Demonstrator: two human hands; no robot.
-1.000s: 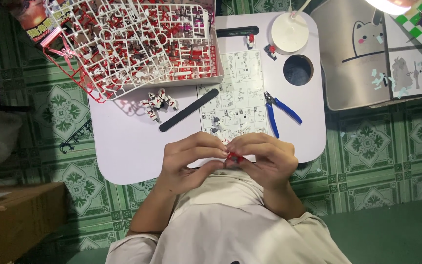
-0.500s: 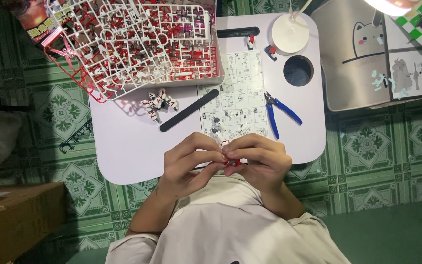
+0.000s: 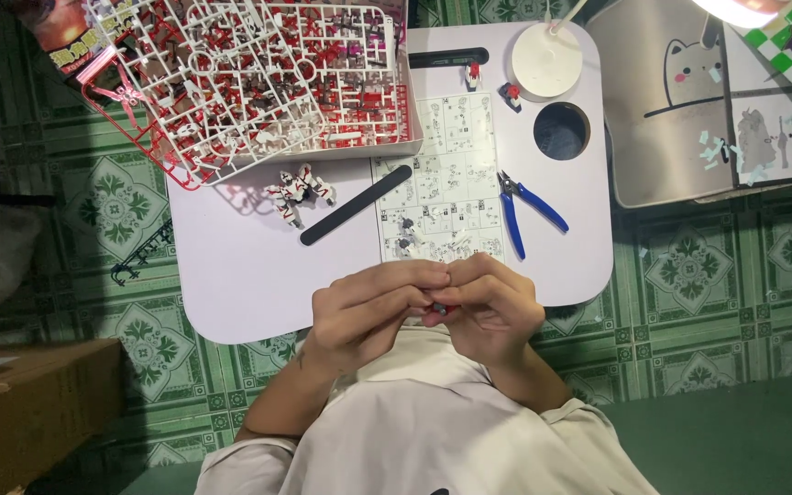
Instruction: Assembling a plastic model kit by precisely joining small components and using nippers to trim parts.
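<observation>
Both my hands meet at the near edge of the small white table [image 3: 231, 275]. My left hand [image 3: 368, 312] and my right hand [image 3: 492, 307] pinch one small red model part [image 3: 434, 310] between their fingertips; most of it is hidden by the fingers. Just beyond them lies the printed instruction sheet [image 3: 437, 183]. A partly built white and red model piece [image 3: 297, 192] rests further left on the table.
A box of red and white plastic part frames [image 3: 258, 73] fills the far left. A black sanding stick [image 3: 357, 204], blue-handled nippers [image 3: 524, 209], a round white lamp base [image 3: 547, 60] and a cup hole [image 3: 561, 130] lie beyond. A cardboard box [image 3: 29, 412] stands on the green tiled floor.
My hands have closed tighter around the small red part and shifted slightly toward me; less of the part shows now.
</observation>
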